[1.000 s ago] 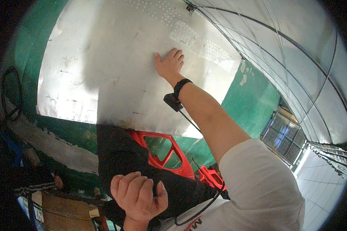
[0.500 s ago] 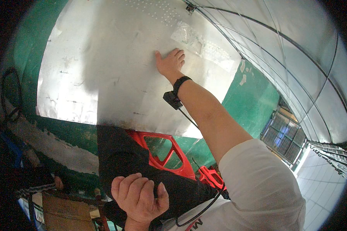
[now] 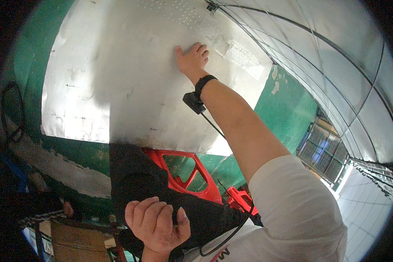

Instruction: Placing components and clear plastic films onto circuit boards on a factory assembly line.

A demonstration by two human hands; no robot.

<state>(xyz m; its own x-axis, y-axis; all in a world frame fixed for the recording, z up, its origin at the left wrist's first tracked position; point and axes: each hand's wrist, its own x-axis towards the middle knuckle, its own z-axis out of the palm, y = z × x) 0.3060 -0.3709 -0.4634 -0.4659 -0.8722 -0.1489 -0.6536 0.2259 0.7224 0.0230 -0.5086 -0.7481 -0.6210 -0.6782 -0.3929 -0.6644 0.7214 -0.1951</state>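
- The right arm, in a white sleeve, reaches out from the lower right, up and leftward across the view, with the elbow only slightly bent.
- The right hand is palm down and open, appearing to rest on a large pale metallic sheet; its thumb stands apart to the left, its fingers point up and right, and nothing shows in its grasp.
- A black strap circles the right wrist, with a small black box on its near side and a thin cable leading from it toward the forearm.
- The left hand is raised at the lower middle, well apart from the sheet, fingers curled into a loose fist and thumb upright at the right; nothing shows in it, though its palm is hidden.
- The sheet lies on a green surface, filling the upper middle of the view; a white-dotted patch marks it to the right of the right hand.
- Black clothing lies below the sheet, beside a red frame.
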